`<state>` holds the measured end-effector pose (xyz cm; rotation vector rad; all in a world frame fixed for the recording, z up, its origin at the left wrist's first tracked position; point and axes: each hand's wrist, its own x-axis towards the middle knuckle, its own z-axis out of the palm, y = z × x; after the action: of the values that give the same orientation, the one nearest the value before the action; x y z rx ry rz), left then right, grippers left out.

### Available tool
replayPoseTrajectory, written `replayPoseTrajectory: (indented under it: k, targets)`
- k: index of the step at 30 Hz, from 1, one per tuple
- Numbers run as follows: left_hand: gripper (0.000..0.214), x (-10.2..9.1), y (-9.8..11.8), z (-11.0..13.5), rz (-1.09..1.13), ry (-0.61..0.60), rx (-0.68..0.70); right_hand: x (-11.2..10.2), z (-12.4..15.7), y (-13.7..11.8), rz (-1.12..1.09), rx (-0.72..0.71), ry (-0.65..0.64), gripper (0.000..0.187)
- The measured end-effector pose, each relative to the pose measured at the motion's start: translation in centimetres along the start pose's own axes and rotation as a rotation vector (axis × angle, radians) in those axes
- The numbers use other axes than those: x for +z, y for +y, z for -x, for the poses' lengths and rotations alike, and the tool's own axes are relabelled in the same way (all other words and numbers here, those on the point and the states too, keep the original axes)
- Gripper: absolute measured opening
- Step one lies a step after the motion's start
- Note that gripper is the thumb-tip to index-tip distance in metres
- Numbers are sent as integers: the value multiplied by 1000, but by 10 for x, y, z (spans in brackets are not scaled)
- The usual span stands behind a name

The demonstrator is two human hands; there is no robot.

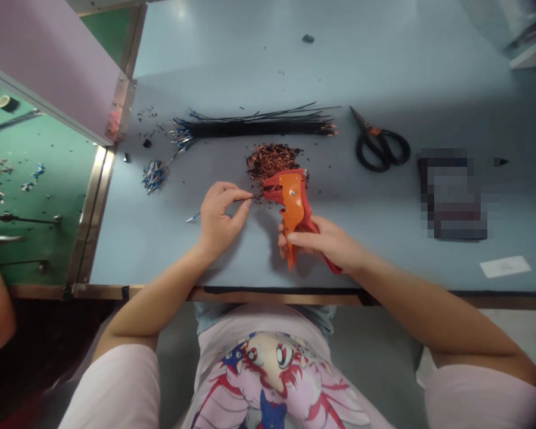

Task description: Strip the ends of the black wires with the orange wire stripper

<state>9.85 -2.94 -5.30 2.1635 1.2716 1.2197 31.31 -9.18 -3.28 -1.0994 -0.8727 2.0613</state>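
Tabletop (384, 238): wire (245, 199) between left fingers (239, 195)

Black scissors (379, 145) right of the wire bundle (254, 126) — perhaps paper, a white slip (505, 266) near the table edge.

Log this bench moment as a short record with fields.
left hand: pinches a thin black wire, feeding its end into the stripper head
right hand: grips the handles of the orange wire stripper
behind the tool: pile of copper-coloured scraps
further back: bundle of black wires
right of bundle: black scissors, lying closed
surface: pale blue table
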Motion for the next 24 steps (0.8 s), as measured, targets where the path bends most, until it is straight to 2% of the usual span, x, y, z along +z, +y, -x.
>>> replayPoseTrajectory:
  k: [7,13,16,20,24]
  targets:
    - [6,-1,1,0,12,23,66,-2,-1,2,-5,15,-10,33]
    - [4,-1,7,2,-11,37,174,1,-2,3,-25,-25,83,35]
    - [5,1,16,7,-12,29,306,2,-4,4,-62,-60,145,40]
    - [8,7,26,17,-39,-50,522,3,-4,6,-57,-73,148,41]
    - [9,12,28,23,-49,-49,600,2,-2,9,52,-99,135,34]
